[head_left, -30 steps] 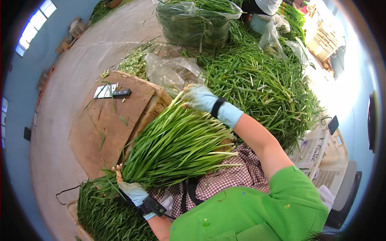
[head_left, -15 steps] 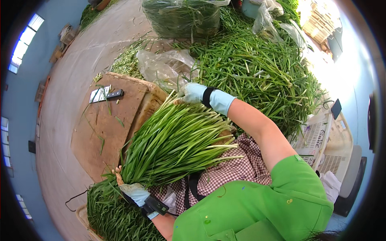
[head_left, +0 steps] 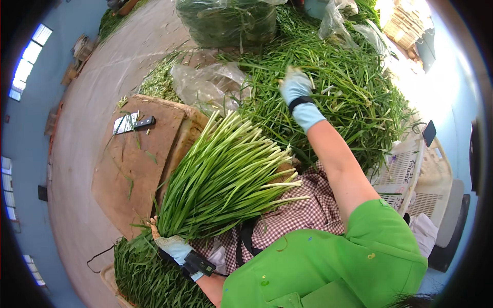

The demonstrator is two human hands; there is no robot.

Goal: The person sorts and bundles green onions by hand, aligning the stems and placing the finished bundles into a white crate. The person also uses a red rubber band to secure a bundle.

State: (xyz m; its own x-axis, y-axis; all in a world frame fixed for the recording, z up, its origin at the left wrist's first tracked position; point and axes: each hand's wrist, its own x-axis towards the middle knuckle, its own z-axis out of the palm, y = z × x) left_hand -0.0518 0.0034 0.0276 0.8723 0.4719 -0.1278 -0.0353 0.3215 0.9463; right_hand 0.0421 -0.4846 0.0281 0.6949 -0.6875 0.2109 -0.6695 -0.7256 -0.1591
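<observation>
My left hand [head_left: 173, 247], in a pale blue glove, is closed around the leafy end of a thick bunch of garlic chives [head_left: 226, 179]. The bunch lies across my lap, its pale stem ends fanned out toward the upper right. My right hand [head_left: 296, 84], gloved with a black strap at the wrist, is over the large loose heap of garlic chives [head_left: 339, 110] beyond my lap. Its fingers are smeared by motion, so whether they grip anything does not show. A red-and-white checked apron [head_left: 303, 210] covers my legs.
On the brown wooden board [head_left: 133, 169] at left lies a cleaver [head_left: 134, 123] with a black handle. Clear plastic [head_left: 210, 84] lies behind it. A wrapped bale of greens [head_left: 226, 23] stands at the back. White crates [head_left: 403, 169] are at right; more leaves [head_left: 154, 277] fill a container at lower left.
My right hand has moved away from the bunch's stem ends, up and to the right over the heap. My left hand keeps its hold on the bunch.
</observation>
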